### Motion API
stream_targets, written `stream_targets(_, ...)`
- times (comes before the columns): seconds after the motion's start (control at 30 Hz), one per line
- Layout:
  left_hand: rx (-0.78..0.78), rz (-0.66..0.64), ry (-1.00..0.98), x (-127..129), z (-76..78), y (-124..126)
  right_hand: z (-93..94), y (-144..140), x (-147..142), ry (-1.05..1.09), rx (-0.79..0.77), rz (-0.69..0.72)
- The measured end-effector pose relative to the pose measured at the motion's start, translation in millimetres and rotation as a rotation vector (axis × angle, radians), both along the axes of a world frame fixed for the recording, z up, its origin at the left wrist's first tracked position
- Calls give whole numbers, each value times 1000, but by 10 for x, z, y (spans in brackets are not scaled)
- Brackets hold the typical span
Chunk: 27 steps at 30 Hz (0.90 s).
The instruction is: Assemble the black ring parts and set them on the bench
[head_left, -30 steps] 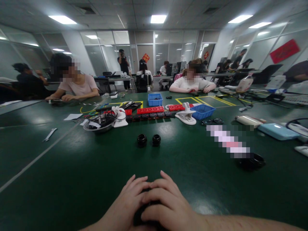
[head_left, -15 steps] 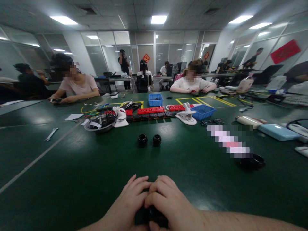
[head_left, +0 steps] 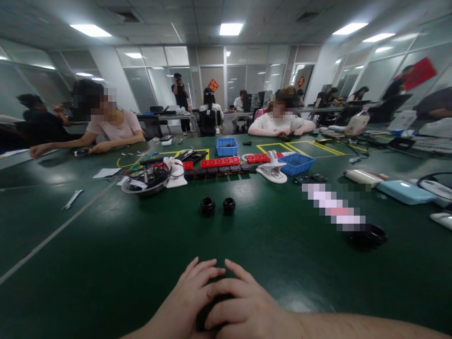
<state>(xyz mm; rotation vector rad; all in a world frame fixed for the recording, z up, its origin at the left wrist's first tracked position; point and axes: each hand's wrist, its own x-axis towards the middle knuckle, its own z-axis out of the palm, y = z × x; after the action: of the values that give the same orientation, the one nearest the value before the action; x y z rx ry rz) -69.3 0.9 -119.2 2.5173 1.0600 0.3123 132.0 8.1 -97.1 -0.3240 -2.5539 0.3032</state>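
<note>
Black part (head_left: 203, 316) clasped by left hand (head_left: 187, 296), right hand (head_left: 243, 308); blue bin (head_left: 227, 146) contents unclear.

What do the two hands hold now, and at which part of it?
Both the left hand and right hand close around a small black part; the exact place of hold is hidden.

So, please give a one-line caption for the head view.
Both hands clasp a small black part on a green table.

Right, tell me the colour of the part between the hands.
Black part, mostly hidden; head view.
</note>
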Motion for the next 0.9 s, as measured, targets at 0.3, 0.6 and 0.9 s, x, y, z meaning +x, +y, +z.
stream_targets(0.3,40,-4,5,-17,-32,11,88,-4,9,6,66,16)
stream_targets(0.6,-13,-9,15,7,50,2,81,-39,24,287,-90,-235)
stream_targets(0.9,-28,21,5,30,113,-17,61,-22,-45,218,-177,-171)
